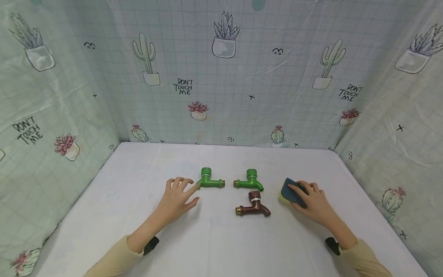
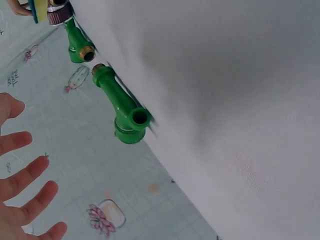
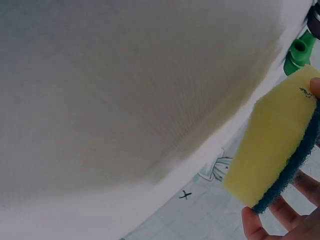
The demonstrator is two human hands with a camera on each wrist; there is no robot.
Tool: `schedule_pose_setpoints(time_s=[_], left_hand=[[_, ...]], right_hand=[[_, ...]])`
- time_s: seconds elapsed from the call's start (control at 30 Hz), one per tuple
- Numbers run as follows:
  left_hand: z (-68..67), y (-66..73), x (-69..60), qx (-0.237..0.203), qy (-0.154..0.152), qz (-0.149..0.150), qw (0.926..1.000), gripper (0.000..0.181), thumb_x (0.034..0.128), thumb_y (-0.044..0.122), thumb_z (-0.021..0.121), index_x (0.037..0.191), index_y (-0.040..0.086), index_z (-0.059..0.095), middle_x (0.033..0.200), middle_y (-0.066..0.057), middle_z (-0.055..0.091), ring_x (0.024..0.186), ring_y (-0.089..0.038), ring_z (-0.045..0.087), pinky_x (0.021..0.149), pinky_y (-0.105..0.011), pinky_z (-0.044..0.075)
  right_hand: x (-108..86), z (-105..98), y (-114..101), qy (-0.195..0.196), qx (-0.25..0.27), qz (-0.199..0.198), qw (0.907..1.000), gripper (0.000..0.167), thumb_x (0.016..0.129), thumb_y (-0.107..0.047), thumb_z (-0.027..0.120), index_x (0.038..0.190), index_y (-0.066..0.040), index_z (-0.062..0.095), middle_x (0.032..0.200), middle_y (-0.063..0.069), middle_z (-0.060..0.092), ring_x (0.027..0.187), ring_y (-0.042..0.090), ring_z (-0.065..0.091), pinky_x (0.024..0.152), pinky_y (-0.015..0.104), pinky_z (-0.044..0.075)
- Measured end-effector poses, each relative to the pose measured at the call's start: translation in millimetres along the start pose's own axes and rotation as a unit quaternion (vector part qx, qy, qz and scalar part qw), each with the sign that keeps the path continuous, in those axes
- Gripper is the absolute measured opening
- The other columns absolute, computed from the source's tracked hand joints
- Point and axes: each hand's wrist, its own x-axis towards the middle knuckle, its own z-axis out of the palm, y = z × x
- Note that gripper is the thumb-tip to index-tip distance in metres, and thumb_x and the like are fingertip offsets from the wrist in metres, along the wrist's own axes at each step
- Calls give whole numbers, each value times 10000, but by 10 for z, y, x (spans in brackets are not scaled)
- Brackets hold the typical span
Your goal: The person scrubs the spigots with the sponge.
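Observation:
My right hand [image 1: 315,203] grips a sponge [image 1: 290,192] with a dark scouring side up and a yellow foam side below. In the right wrist view the fingers and thumb hold the sponge [image 3: 275,135] by its edges, over the table. My left hand [image 1: 177,201] is held with fingers spread beside a green tap [image 1: 211,182]; in the left wrist view the hand [image 2: 25,185] holds nothing and stands apart from that tap [image 2: 120,102]. A second green tap [image 1: 250,182] lies to the right, and a dark red-brown tap [image 1: 254,207] with a brass end lies nearer me.
All the taps lie on a white-covered table [image 1: 207,246]. Cloth walls with a cactus print [image 1: 225,77] stand at the back and both sides. A dark strap [image 1: 151,245] is on the left wrist, another [image 1: 332,245] on the right.

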Motion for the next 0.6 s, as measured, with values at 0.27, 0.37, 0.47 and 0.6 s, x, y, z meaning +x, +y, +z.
schedule_pose_setpoints(time_s=[0.27, 0.37, 0.47, 0.6], left_hand=[[-126, 221, -89, -167, 284, 283, 9991, 386, 653, 270, 725, 1016, 180, 629, 962, -50, 578, 881, -250, 506, 748, -475, 396], [-147, 301, -125, -321, 182, 314, 9988, 387, 669, 274, 714, 1035, 186, 627, 975, -42, 574, 897, -232, 492, 763, -474, 387], [-152, 366, -153, -516, 98, 356, 9980, 378, 696, 285, 702, 1054, 194, 620, 988, -31, 568, 913, -215, 477, 778, -464, 377], [-140, 431, -169, -728, 22, 365, 9967, 337, 754, 312, 655, 1071, 204, 614, 1005, -15, 558, 929, -207, 468, 800, -452, 364]], right_hand=[[47, 74, 8, -246, -262, -38, 9993, 592, 689, -304, 737, 1221, -188, 506, 1156, 152, 493, 906, 320, 450, 601, 432, 376], [48, 94, 28, -402, -254, -11, 9989, 587, 701, -315, 726, 1230, -192, 502, 1161, 146, 489, 926, 323, 455, 612, 445, 382], [47, 104, 49, -533, -167, -22, 9984, 592, 712, -315, 717, 1246, -197, 489, 1182, 138, 480, 961, 323, 460, 638, 460, 392], [43, 112, 81, -629, -26, -82, 9980, 598, 726, -284, 702, 1268, -199, 465, 1218, 136, 465, 1003, 324, 454, 662, 462, 390]])
